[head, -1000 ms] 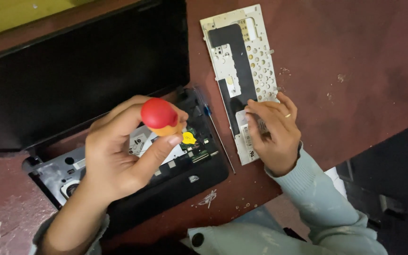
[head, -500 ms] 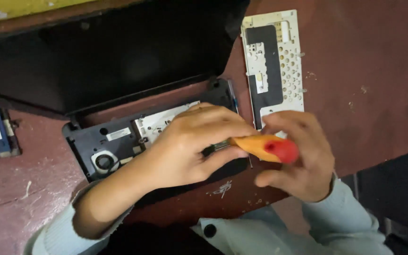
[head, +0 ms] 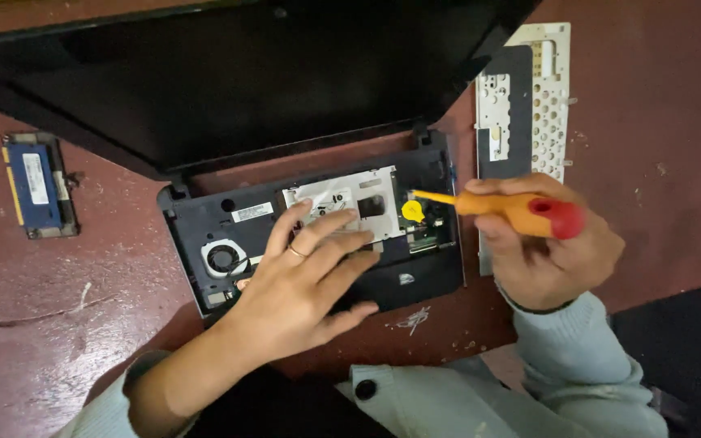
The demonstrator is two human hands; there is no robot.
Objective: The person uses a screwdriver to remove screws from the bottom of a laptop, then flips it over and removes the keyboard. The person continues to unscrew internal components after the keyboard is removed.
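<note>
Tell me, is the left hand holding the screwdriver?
No, the right hand grips the orange screwdriver, while the left hand lies flat on the opened laptop.

An opened laptop base [head: 318, 235] is lying in the middle of the tabletop [head: 659, 122], with its screen lid [head: 229, 81] leaning back behind it. The left hand [head: 306, 284] is resting flat on the base, just right of the fan [head: 222, 258]. The right hand [head: 549, 243] is sitting at the base's right edge, gripping a screwdriver [head: 513, 209] pointing left into the base. The removed keyboard plate [head: 525, 105] is lying behind that hand. A small module [head: 36, 185] is lying well apart, far left.
</note>
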